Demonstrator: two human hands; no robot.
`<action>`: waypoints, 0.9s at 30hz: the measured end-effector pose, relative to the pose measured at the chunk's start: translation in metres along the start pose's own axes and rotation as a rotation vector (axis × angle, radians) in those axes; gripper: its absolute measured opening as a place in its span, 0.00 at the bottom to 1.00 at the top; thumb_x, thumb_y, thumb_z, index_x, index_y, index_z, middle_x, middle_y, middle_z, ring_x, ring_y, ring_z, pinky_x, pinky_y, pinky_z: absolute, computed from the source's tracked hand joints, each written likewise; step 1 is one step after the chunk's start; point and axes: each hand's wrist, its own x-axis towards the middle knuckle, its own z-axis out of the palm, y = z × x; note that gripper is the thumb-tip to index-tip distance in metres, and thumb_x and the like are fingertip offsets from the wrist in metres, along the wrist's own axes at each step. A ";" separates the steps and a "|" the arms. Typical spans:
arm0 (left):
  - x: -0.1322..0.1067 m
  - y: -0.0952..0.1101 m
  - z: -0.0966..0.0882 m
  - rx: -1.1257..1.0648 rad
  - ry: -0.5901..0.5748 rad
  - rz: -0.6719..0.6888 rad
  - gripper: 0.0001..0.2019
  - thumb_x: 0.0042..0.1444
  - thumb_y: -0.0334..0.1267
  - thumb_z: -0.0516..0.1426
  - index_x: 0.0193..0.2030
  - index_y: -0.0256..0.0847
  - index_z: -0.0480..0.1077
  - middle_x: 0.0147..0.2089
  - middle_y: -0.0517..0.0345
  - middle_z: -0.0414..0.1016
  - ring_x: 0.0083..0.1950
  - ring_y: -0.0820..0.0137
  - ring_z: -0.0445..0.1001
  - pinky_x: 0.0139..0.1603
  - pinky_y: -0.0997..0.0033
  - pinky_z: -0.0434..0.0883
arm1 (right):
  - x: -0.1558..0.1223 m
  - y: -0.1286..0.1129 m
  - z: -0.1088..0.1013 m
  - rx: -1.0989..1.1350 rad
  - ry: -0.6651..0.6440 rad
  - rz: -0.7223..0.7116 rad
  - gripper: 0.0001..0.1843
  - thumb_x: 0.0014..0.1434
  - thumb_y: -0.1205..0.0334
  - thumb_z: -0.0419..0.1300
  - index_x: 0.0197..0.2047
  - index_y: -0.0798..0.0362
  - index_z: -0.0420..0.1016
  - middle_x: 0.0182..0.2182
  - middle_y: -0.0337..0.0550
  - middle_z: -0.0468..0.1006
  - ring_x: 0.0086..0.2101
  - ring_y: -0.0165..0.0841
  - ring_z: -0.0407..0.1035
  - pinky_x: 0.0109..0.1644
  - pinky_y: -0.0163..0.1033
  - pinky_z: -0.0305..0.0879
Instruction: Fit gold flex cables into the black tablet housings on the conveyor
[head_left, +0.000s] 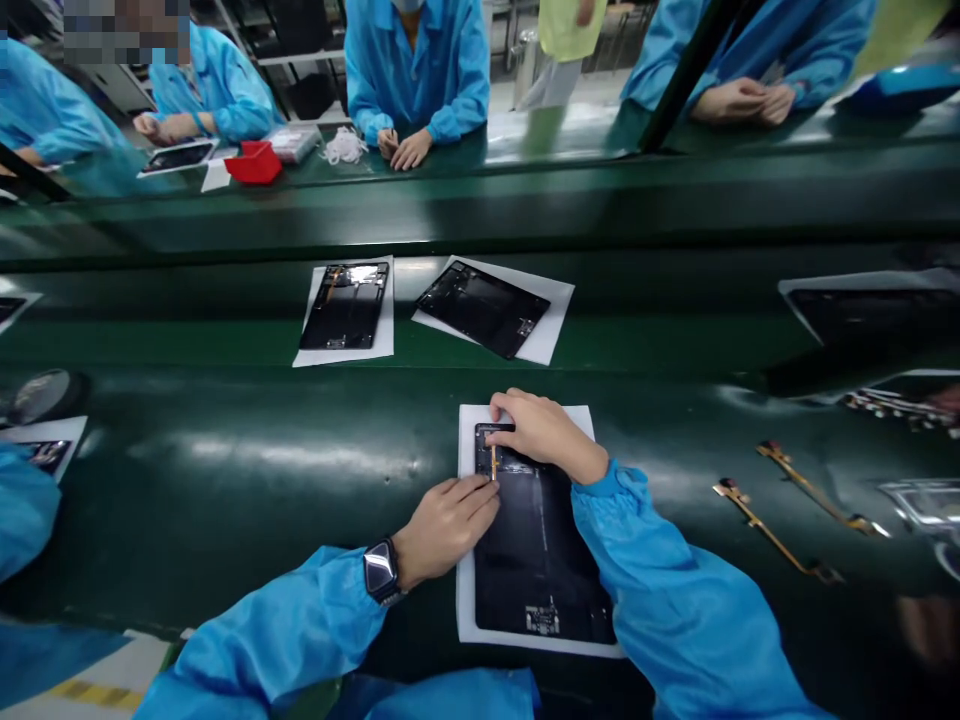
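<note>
A black tablet housing (517, 560) lies on a white sheet (466, 600) in front of me, its inner side up. Along its upper left edge runs a narrow orange flex cable (493, 462). My left hand (450, 525), with a watch on the wrist, has its fingertips closed at the cable's lower end. Over the housing's top arches my right hand (547, 435), thumb at the cable's upper end and index finger curled by the top edge. The fingers partly hide the cable's ends.
Two loose flex cables (776, 525) (817, 485) lie to the right. Farther back, two more tablet housings (345, 310) (487, 305) rest on white sheets. A red bin (255, 163) stands on the far bench, where co-workers in blue sit. A round object (49, 395) is at left.
</note>
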 end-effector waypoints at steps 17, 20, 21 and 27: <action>0.003 0.000 -0.002 0.013 -0.057 0.014 0.10 0.66 0.28 0.50 0.46 0.32 0.72 0.50 0.47 0.78 0.53 0.61 0.76 0.46 0.64 0.76 | 0.001 0.000 0.001 -0.007 0.003 0.003 0.15 0.56 0.52 0.68 0.39 0.48 0.68 0.37 0.37 0.73 0.34 0.34 0.70 0.31 0.37 0.49; 0.001 -0.002 0.000 -0.020 -0.025 -0.010 0.09 0.66 0.28 0.50 0.47 0.33 0.71 0.50 0.49 0.78 0.53 0.63 0.76 0.49 0.64 0.76 | 0.001 0.000 0.000 -0.009 -0.009 0.006 0.15 0.56 0.52 0.67 0.39 0.48 0.68 0.38 0.38 0.74 0.34 0.34 0.70 0.31 0.37 0.50; 0.000 -0.002 0.000 -0.038 -0.006 -0.021 0.09 0.66 0.27 0.51 0.48 0.33 0.71 0.50 0.49 0.79 0.53 0.63 0.77 0.50 0.64 0.76 | 0.001 0.000 0.000 -0.008 -0.012 0.008 0.15 0.56 0.52 0.67 0.39 0.48 0.68 0.38 0.38 0.74 0.35 0.34 0.70 0.31 0.37 0.50; -0.002 -0.003 0.001 -0.115 0.113 -0.100 0.09 0.64 0.27 0.53 0.50 0.33 0.69 0.50 0.48 0.78 0.51 0.66 0.78 0.49 0.67 0.77 | 0.001 0.001 -0.001 0.008 -0.010 0.009 0.14 0.57 0.52 0.67 0.39 0.48 0.68 0.38 0.39 0.74 0.36 0.35 0.70 0.32 0.36 0.50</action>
